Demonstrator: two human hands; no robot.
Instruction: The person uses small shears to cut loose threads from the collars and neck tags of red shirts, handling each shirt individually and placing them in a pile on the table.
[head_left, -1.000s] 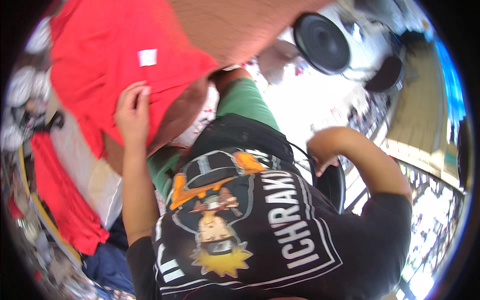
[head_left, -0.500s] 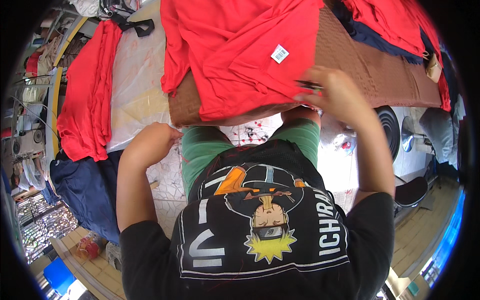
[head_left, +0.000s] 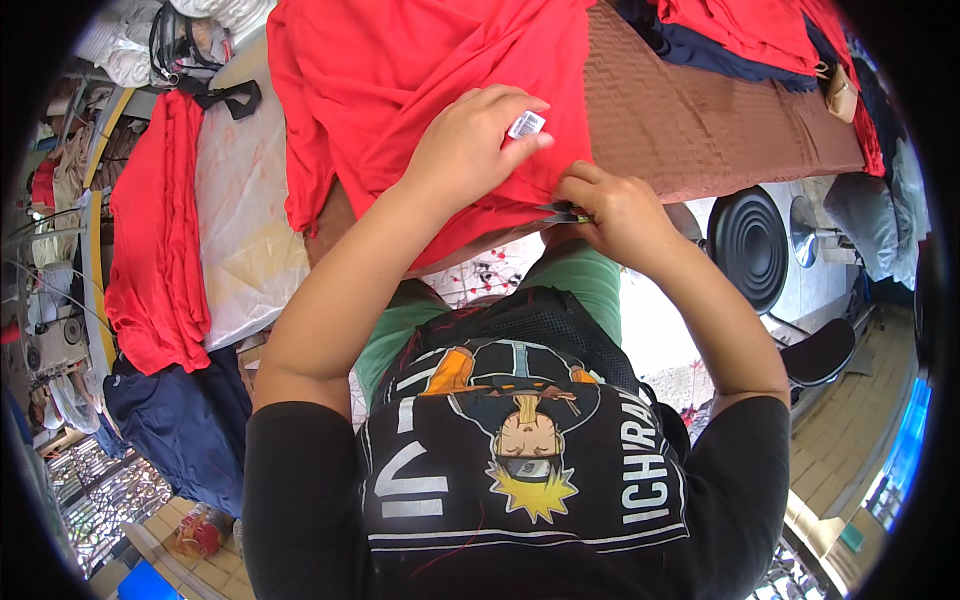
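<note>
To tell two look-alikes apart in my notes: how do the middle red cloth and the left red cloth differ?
The middle cloth is spread wide; the left cloth lies in a long, narrow bunch. The left hand is on the middle cloth; no hand touches the left cloth. A white tag shows on the middle cloth; none is visible on the left cloth. Both are red.

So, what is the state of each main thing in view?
Red garment, lying wrinkled
White tag, facing up
Left hand, over the garment, grip unclear
Right hand, closed on the tool
Snips-like tool, held near garment's edge
Leftmost red garment, draped, wrinkled
Navy cloth, bunched, hanging
</note>
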